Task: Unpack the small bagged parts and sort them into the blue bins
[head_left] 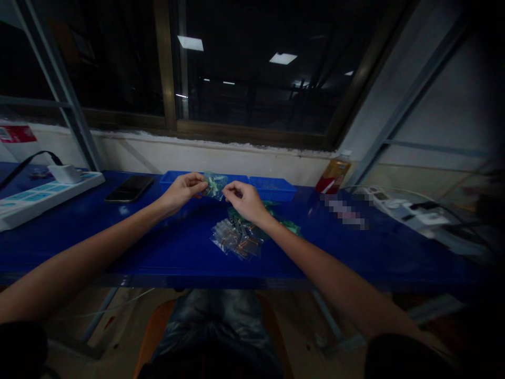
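A heap of clear packets (236, 239) lies on the blue worktop (158, 247) below the left hand (182, 190) and right hand (244, 200), both pinching one small packet (215, 185) taut between them, seemingly for inspection.

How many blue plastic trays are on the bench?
2: one blue tray behind the left hand, one blue tray behind the right hand. More may be hidden.

bag (215, 185): clear glossy plastic | table (165, 247): smooth glossy blue | tray (272, 188): blue plastic | phone (129, 188): glossy black
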Demonstrator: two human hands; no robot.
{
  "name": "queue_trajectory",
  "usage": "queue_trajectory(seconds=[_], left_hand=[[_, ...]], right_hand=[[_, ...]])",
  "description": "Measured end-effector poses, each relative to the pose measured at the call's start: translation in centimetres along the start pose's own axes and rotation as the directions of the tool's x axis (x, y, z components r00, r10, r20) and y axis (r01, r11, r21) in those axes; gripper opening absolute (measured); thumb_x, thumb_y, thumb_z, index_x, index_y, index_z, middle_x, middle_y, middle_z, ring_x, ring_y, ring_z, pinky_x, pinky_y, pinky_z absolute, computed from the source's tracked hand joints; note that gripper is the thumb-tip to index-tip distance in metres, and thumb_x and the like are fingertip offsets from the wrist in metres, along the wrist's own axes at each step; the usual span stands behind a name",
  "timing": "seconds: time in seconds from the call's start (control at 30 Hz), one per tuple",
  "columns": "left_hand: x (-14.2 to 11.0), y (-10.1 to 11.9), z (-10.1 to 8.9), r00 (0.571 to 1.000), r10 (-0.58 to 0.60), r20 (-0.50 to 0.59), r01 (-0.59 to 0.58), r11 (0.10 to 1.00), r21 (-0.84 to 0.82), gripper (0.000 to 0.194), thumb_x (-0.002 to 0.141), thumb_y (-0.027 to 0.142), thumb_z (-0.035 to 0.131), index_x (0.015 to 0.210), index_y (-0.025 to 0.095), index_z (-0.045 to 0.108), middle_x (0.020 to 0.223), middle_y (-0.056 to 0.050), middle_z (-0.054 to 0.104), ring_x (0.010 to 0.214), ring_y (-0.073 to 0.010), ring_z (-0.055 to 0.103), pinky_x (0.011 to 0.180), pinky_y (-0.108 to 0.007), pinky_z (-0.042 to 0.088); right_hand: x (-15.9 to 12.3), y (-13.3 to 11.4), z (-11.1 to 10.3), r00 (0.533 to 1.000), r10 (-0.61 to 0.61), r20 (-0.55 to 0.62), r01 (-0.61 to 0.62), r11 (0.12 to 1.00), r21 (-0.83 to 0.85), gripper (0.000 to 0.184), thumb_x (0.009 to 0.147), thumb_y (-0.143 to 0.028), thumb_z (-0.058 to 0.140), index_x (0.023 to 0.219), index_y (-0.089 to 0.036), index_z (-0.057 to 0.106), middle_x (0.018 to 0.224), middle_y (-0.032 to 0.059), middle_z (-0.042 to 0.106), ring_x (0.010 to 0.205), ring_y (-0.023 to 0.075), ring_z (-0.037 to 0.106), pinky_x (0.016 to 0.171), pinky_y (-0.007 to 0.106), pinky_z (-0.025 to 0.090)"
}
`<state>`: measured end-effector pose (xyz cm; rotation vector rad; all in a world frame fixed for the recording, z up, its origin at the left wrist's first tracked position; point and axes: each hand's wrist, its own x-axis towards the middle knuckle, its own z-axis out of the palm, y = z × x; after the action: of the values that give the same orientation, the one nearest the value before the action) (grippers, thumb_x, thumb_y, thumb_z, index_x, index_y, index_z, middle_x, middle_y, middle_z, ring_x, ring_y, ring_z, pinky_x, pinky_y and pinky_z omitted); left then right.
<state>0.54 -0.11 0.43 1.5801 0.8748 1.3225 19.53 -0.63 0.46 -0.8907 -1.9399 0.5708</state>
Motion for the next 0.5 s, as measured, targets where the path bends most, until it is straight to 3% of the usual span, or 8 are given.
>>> queue_trajectory(seconds=[0.13,0.23,0.37,0.43,0.5], left_hand=[[0.23,-0.25,-0.10,0.994,0.102,0.037,-0.105,0.991,0.087,0.018,0.068,0.023,0.063,0.080,0.012,0.054,0.071,-0.002,0.055,0.063,-0.0100,0.052,0.055,-0.020,0.041],[0.11,-0.27,-0.15,0.959,0.261,0.114,-0.281,0.928,0.244,0.014,0.072,0.023,0.059,0.080,0.012,0.056,0.075,-0.003,0.056,0.068,-0.0117,0.052,0.061,-0.023,0.043],[-0.44,0.09,0.17,0.837,0.484,0.256,-0.540,0.655,0.528,0.009,0.076,0.015,0.052,0.081,0.015,0.060,0.093,-0.006,0.053,0.091,-0.0165,0.051,0.081,-0.032,0.043],[-0.66,0.22,0.38,0.786,0.546,0.288,-0.591,0.530,0.608,0.012,0.076,0.010,0.051,0.078,0.016,0.061,0.100,-0.006,0.049,0.099,-0.0174,0.048,0.088,-0.035,0.040],[-0.75,0.22,0.49,0.770,0.567,0.294,-0.596,0.472,0.650,0.014,0.075,0.007,0.050,0.078,0.016,0.061,0.104,-0.007,0.045,0.103,-0.0176,0.045,0.092,-0.036,0.037]], right_hand=[[0.20,-0.29,0.15,0.977,0.185,0.109,-0.201,0.965,0.168,0.024,0.079,-0.038,0.050,0.073,-0.017,0.059,0.061,0.0017,0.057,0.057,0.0100,0.052,0.055,0.024,0.039],[0.15,-0.48,0.20,0.932,0.323,0.166,-0.361,0.878,0.315,0.034,0.079,-0.048,0.048,0.076,-0.017,0.060,0.062,0.0038,0.059,0.056,0.0110,0.053,0.052,0.024,0.040],[0.10,-0.58,0.02,0.904,0.360,0.232,-0.428,0.759,0.491,0.037,0.076,-0.051,0.051,0.076,-0.016,0.059,0.066,0.0058,0.061,0.061,0.0128,0.057,0.055,0.025,0.044],[0.15,-0.49,-0.01,0.924,0.320,0.211,-0.383,0.760,0.526,0.031,0.076,-0.046,0.053,0.076,-0.016,0.058,0.069,0.0046,0.061,0.062,0.0118,0.057,0.056,0.025,0.045],[0.24,-0.24,0.09,0.947,0.276,0.163,-0.321,0.809,0.492,0.023,0.075,-0.038,0.055,0.077,-0.016,0.058,0.071,0.0032,0.061,0.061,0.0106,0.056,0.055,0.023,0.045]])
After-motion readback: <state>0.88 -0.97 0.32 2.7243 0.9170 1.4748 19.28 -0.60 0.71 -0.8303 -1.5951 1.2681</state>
